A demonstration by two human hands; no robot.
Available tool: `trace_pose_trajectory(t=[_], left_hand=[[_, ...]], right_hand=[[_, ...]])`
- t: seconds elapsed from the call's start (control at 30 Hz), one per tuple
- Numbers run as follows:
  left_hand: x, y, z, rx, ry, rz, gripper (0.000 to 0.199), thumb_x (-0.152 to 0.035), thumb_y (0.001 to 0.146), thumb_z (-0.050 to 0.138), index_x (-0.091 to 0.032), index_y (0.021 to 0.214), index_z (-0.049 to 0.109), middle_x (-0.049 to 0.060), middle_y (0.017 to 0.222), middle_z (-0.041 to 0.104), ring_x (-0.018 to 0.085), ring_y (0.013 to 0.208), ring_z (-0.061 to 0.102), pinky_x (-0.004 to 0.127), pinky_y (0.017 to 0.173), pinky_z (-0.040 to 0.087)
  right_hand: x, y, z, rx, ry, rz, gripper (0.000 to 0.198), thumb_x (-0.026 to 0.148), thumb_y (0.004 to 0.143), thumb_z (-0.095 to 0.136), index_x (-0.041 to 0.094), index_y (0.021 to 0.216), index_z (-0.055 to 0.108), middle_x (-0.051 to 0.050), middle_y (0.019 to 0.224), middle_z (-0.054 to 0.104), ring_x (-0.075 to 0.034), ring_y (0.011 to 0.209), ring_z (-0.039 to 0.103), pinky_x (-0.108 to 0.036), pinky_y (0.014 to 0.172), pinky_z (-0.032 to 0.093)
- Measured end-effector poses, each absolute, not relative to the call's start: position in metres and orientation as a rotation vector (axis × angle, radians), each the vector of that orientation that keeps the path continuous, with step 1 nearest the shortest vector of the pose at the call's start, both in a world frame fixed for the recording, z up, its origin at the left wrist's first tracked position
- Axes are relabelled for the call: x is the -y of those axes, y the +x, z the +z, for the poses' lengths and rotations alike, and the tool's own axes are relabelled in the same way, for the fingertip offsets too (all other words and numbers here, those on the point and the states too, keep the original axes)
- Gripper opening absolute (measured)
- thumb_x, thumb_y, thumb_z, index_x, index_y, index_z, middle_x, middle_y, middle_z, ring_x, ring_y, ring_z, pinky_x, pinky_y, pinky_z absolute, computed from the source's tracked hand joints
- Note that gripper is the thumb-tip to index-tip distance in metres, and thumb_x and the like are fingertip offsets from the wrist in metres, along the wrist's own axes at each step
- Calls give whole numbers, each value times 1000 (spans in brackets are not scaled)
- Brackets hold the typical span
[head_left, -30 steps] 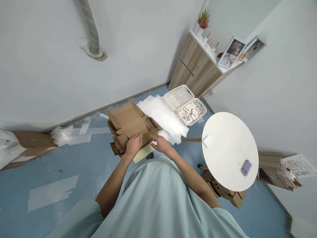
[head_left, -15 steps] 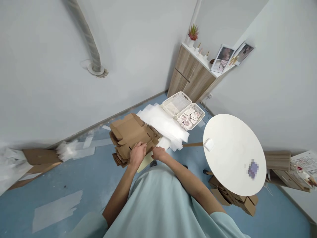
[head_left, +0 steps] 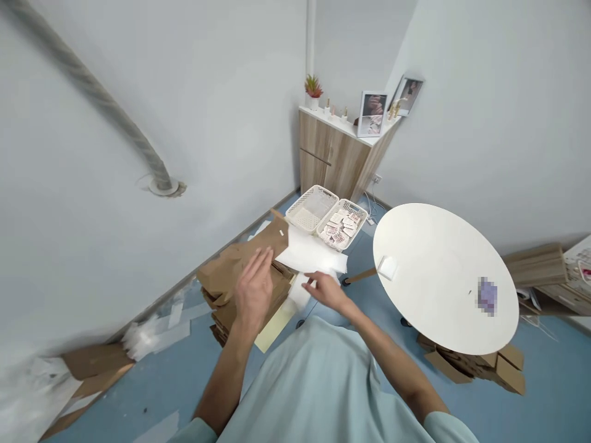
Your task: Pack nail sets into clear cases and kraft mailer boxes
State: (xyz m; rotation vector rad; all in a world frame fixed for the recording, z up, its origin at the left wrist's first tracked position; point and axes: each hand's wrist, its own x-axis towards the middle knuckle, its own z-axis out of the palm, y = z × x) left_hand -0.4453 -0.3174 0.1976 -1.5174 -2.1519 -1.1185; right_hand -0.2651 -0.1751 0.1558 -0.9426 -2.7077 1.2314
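Left hand [head_left: 253,289] is spread open, fingers apart, held over the flat cardboard box blank [head_left: 240,261] atop the stack of blanks [head_left: 231,307] on the floor. Right hand [head_left: 325,289] is loosely open near white foam sheets [head_left: 314,255]. Two white baskets are seen beyond: one [head_left: 310,208] apparently empty, one [head_left: 342,223] filled with small packets. Round tabletop [head_left: 438,277] stands at right.

Matt brown cardboard sheet [head_left: 240,267], smooth white table [head_left: 438,271], perforated cream plastic baskets [head_left: 310,208].
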Motion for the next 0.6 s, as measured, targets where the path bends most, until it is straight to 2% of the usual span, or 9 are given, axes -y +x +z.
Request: trace_pose_trajectory(t=[0.07,0.13,0.3,0.43,0.6], left_hand=[[291,-425,204,2051,-1695,-1124,60,-9,106,36,-26,162,48,7,149,66,25,147,55,48,118,53],[263,-400,207,1945,-1857,-1118,67,-4,104,30,-27,167,39,7,153,63,23,149,53,48,120,52],[194,-326,201,1623,-2249,-1069,75,3,101,21,-24,171,25,10,158,58,22,152,48,49,123,50],[142,-261,185,1460,-2432,-1062,71,1,104,26,-23,171,23,10,157,57,22,151,47,48,122,52],[80,-178,146,1346,-2598,-976,69,-2,107,32,-22,171,22,11,156,58,22,152,46,45,122,52]], right_hand=[[145,-232,188,2422,-1001,1180,36,45,104,58,21,123,76,-7,112,79,-17,79,68,-30,82,52],[118,-197,221,2175,-1048,1093,41,54,103,58,21,112,80,-6,104,79,-18,76,65,-31,79,51],[71,-107,266,1792,-1264,942,48,67,92,67,21,96,81,-5,96,79,-17,70,58,-31,71,47],[40,-31,252,1641,-1526,859,45,64,87,70,20,86,79,-5,86,77,-16,63,53,-31,67,43],[9,74,202,1486,-1760,906,40,58,86,66,20,79,76,-5,72,72,-19,62,54,-31,63,39]])
